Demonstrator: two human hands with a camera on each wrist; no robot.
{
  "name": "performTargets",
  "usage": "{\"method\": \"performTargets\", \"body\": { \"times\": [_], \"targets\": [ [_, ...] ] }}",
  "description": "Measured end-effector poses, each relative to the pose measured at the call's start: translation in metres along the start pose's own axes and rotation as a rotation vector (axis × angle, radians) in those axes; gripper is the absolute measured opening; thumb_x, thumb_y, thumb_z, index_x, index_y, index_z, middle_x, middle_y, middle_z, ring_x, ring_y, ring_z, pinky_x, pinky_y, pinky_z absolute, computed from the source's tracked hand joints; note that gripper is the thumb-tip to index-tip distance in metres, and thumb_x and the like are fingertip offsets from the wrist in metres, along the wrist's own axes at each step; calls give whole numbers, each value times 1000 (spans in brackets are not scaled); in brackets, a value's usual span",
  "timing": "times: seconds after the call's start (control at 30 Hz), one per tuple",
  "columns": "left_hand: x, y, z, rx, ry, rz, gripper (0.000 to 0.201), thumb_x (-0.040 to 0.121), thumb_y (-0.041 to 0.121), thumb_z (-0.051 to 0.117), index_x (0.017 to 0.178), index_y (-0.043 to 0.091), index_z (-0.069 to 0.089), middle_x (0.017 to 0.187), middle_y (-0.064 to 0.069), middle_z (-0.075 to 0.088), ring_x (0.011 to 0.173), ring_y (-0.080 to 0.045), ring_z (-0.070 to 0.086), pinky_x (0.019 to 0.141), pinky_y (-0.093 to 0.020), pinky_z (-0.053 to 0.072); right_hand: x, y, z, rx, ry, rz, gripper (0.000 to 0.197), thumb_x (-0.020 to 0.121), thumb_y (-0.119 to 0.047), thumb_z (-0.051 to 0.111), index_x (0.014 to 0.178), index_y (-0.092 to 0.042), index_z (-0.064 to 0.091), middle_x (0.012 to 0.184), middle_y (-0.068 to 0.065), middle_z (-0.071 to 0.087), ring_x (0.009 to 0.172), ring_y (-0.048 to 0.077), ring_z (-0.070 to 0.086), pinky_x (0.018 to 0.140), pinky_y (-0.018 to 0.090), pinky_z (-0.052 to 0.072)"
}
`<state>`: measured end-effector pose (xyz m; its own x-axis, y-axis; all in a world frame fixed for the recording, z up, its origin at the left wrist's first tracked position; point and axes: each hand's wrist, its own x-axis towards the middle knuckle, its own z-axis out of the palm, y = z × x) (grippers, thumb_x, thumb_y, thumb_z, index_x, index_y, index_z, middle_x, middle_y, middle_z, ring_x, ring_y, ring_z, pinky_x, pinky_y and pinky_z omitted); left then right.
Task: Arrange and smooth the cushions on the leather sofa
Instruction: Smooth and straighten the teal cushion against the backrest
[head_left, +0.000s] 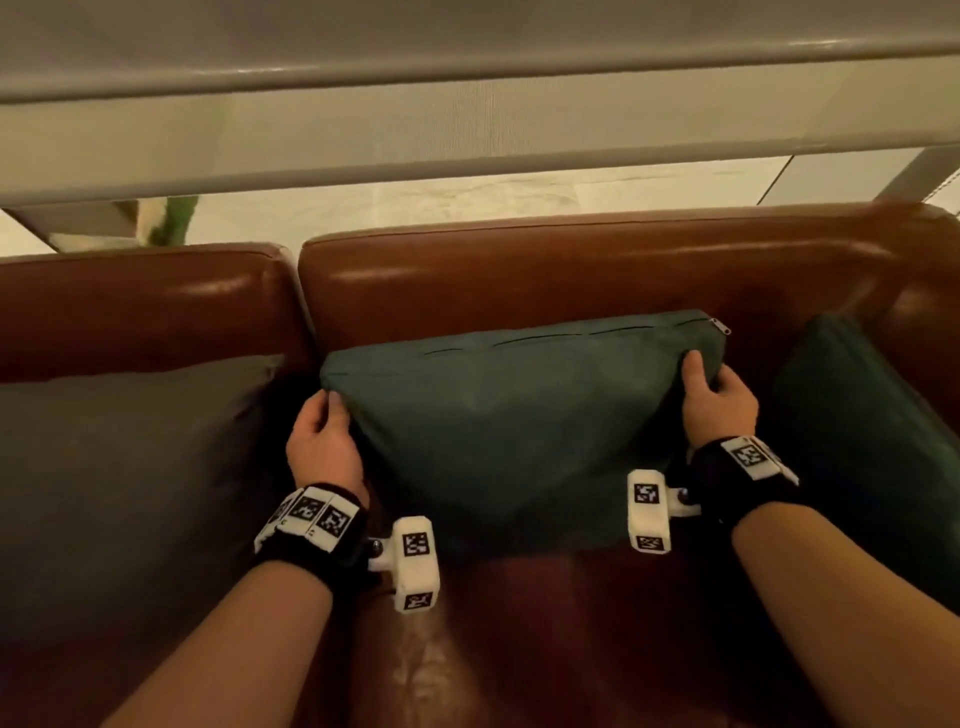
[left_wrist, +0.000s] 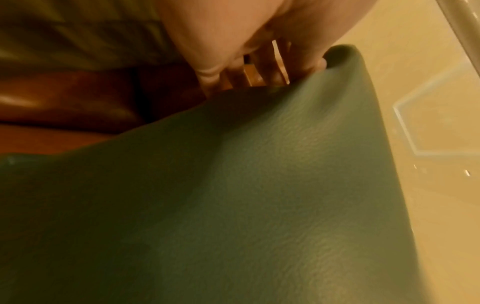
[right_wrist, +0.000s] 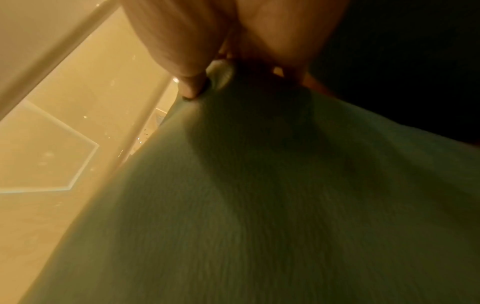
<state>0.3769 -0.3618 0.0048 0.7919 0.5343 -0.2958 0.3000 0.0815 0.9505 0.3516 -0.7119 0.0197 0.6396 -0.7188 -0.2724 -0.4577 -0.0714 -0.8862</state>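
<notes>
A dark green cushion (head_left: 509, 426) stands against the backrest of the brown leather sofa (head_left: 571, 280), its zipper edge on top. My left hand (head_left: 324, 431) grips its upper left corner, with the fingers tucked behind the fabric. My right hand (head_left: 714, 395) pinches the upper right corner, thumb on the front face. In the left wrist view the green cushion (left_wrist: 233, 195) fills the frame below my left hand (left_wrist: 259, 61). The right wrist view shows my right hand (right_wrist: 207, 72) with its thumb pressed into the same cushion (right_wrist: 285, 205).
A grey cushion (head_left: 119, 493) lies on the left seat. A second dark green cushion (head_left: 862, 441) leans in the right corner of the sofa. The bare leather seat (head_left: 519, 649) is in front. A pale window ledge (head_left: 467, 156) runs behind the backrest.
</notes>
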Motion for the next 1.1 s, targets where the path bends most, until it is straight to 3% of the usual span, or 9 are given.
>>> {"method": "performTargets", "body": {
  "times": [0.07, 0.2, 0.37, 0.53, 0.63, 0.73, 0.8, 0.87, 1.1],
  "targets": [
    [-2, 8, -2, 66, 72, 65, 22, 101, 24, 49, 116, 18, 64, 110, -1, 66, 105, -18, 61, 93, -32, 48, -2, 0, -8, -35, 79, -38, 38, 89, -49, 65, 108, -17, 71, 95, 3, 70, 94, 23, 67, 90, 41, 55],
    [10, 16, -7, 287, 65, 162, 18, 101, 25, 46, 103, 16, 62, 105, -6, 65, 100, -26, 60, 91, -38, 45, -3, -8, -18, -121, 150, -105, 39, 85, -51, 69, 103, -17, 74, 92, 4, 72, 89, 21, 68, 85, 41, 57],
    [50, 24, 7, 518, 127, 100, 26, 101, 22, 45, 114, 6, 61, 118, -18, 64, 110, -35, 57, 90, -37, 41, -3, -24, 8, -276, 64, -39, 47, 84, -54, 68, 110, -15, 71, 102, 5, 69, 97, 24, 63, 85, 36, 50],
    [52, 32, 10, 644, 29, 20, 31, 102, 20, 40, 129, 9, 53, 132, -19, 57, 123, -38, 51, 99, -40, 38, -8, -16, 19, -340, 33, 66, 59, 86, -50, 69, 131, -13, 56, 128, 11, 62, 120, 31, 56, 94, 38, 44],
    [19, 32, -2, 648, -45, 194, 49, 102, 21, 34, 150, 12, 32, 156, -12, 35, 144, -28, 31, 117, -33, 22, -25, -28, 9, -331, 101, -294, 57, 91, -39, 64, 140, -17, 47, 140, 6, 52, 132, 26, 45, 108, 37, 35],
    [-38, 16, 9, 812, -228, 717, 56, 97, 28, 33, 152, 20, 27, 162, -1, 20, 151, -22, 11, 123, -35, 6, -74, -16, 37, -483, -91, -888, 44, 96, -34, 48, 136, -14, 55, 142, 9, 53, 134, 27, 44, 116, 43, 30],
    [-46, -8, 31, 1127, -411, 935, 58, 96, 37, 31, 153, 31, 23, 163, 4, 15, 152, -25, 6, 121, -51, 8, -98, 5, 74, -780, -338, -948, 54, 98, -46, 35, 148, -25, 42, 157, 1, 36, 148, 26, 26, 120, 53, 12],
    [-26, -23, 51, 1331, -491, 917, 60, 97, 45, 28, 154, 37, 13, 165, 5, 8, 152, -27, 0, 119, -58, 8, -92, 20, 104, -1038, -417, -935, 62, 99, -57, 22, 156, -33, 18, 165, -4, 11, 153, 24, 0, 119, 56, -6],
    [6, -27, 63, 1330, -450, 905, 64, 97, 53, 30, 155, 40, 6, 165, 7, 0, 152, -21, -5, 121, -52, 0, -52, 18, 111, -1194, -404, -1007, 67, 97, -66, 20, 156, -39, 7, 166, -10, 3, 153, 19, -4, 120, 55, -5]
  ]
}}
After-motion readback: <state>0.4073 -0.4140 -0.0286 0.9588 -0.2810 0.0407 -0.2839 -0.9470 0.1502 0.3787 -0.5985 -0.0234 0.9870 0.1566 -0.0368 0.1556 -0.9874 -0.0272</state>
